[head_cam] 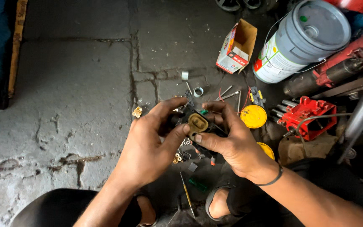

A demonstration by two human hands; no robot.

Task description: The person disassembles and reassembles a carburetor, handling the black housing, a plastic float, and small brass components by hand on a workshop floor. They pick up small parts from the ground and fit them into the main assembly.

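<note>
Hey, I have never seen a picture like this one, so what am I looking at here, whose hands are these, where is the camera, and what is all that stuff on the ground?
This is one picture from a camera worn on a person's head, looking down at their own two bare hands over a cracked concrete floor. The left hand and right hand together hold a small black part with a tan oval piece on its front, thumbs pressed beside it. On the floor lie an open cardboard box, a grey plastic bucket on its side, a round yellow cap, a red metal housing, a screwdriver, and small scattered screws and brass bits. The person's sandalled foot shows below.
</note>
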